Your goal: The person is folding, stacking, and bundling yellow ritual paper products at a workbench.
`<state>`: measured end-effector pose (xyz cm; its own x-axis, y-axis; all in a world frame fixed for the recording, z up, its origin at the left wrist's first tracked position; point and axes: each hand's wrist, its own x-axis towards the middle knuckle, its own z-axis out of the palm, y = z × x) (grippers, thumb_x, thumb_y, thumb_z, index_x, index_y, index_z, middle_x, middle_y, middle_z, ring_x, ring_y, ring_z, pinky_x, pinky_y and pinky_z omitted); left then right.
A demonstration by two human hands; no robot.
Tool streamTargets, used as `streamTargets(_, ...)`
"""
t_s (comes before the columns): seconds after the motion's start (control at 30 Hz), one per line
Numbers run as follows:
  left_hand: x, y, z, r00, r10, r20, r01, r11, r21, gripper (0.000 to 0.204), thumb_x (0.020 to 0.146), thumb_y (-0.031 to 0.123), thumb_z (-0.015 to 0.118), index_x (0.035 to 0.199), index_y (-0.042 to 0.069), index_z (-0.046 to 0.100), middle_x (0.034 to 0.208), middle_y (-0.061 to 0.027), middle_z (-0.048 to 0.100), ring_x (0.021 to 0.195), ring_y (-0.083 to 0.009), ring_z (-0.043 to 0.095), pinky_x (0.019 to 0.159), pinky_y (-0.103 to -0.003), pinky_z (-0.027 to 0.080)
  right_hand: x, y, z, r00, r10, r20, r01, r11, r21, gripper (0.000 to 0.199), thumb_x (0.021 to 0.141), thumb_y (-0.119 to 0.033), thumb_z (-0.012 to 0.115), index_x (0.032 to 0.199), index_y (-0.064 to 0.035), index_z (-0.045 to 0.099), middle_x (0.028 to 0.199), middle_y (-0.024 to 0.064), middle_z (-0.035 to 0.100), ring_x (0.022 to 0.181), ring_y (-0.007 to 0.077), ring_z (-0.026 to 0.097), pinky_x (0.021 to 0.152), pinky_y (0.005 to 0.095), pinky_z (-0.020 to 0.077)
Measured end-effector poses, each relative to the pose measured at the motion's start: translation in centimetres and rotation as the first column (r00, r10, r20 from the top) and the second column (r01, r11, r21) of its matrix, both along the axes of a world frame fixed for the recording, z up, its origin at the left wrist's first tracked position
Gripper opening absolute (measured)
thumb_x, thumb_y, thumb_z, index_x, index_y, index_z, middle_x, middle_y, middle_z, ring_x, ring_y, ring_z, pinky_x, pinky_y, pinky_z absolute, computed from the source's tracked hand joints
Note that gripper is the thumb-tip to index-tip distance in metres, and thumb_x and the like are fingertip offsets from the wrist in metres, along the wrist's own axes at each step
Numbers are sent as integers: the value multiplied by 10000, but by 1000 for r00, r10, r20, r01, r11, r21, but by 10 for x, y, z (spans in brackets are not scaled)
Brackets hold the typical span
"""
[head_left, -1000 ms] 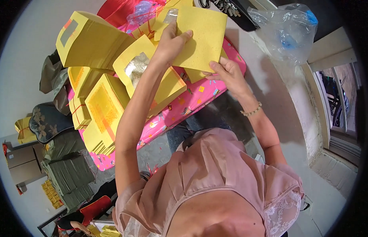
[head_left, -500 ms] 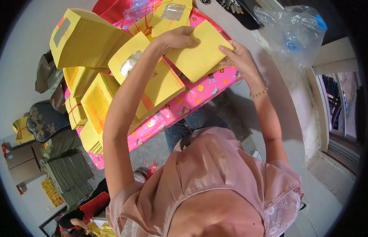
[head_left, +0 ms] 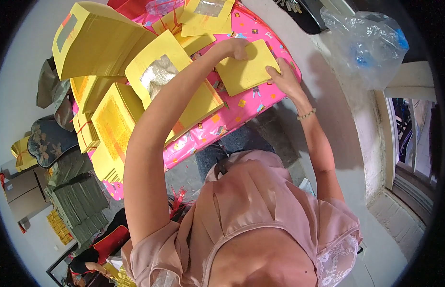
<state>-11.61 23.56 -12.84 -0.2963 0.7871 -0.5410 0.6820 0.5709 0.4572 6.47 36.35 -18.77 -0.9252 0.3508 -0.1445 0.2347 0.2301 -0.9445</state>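
Observation:
Both hands hold a small stack of yellow paper sheets [head_left: 248,71] low over the pink patterned tablecloth, or resting on it; I cannot tell which. My left hand [head_left: 237,49] is closed at the stack's far left edge, its fingertips partly hidden. On the right edge, my right hand [head_left: 285,80] grips with the thumb on top and the fingers along the side. Left of the stack, partly behind my left forearm, lies a thick pile of yellow paper [head_left: 196,112] with a silver patch on its raised top sheets.
A pink tablecloth [head_left: 189,152] covers the table. Tall yellow paper bundles [head_left: 100,43] stand at the left, with more sheets [head_left: 206,21] at the back. A clear plastic bag [head_left: 368,48] hangs at the far right. Another person's hand [head_left: 96,269] shows at lower left.
The stack in my hands has come down closer to the tablecloth and looks more evenly squared. My right hand has shifted down its right edge. Both hands still grip it.

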Motion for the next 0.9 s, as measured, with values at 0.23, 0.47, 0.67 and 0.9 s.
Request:
streamTargets(0.23, -6, 6, -30, 992, 24, -120, -28, 999, -26, 535, 767, 275, 684, 1237, 61, 545, 1198, -172, 608, 1087, -304, 592, 877, -388, 486, 5, -15, 31, 994, 2, 110, -74, 750, 657, 400, 853, -245, 639, 1094, 43, 502, 949, 212, 598, 840, 378, 604, 741, 478, 473)
streamTargets(0.47, 5, 21, -16, 971, -65, -231, 40, 993, -111, 503, 680, 178, 666, 1132, -37, 615, 1006, -222, 666, 970, -306, 656, 795, -395, 533, 8, -44, 46, 978, 180, -105, 15, 442, 897, 408, 840, -353, 654, 1105, -51, 583, 1054, 113, 560, 1002, 316, 526, 829, 438, 415)
streamTargets(0.67, 37, -3, 28, 795, 200, -573, -154, 980, 128, 489, 764, 223, 694, 1190, 10, 582, 1000, -170, 670, 978, -280, 651, 830, -394, 524, 4, -44, 41, 979, 201, -40, -34, 351, 936, 400, 838, -393, 648, 1091, -87, 597, 1055, 106, 564, 990, 295, 531, 831, 442, 397)
streamTargets(0.9, 68, -106, 118, 900, 353, -256, -178, 833, 523, 345, 836, 253, 660, 1105, 43, 615, 960, -171, 673, 930, -328, 641, 818, -411, 500, -4, -44, 69, 928, 324, -182, 24, 438, 899, 360, 840, -333, 657, 1057, -50, 611, 1010, 106, 597, 933, 304, 557, 830, 438, 404)
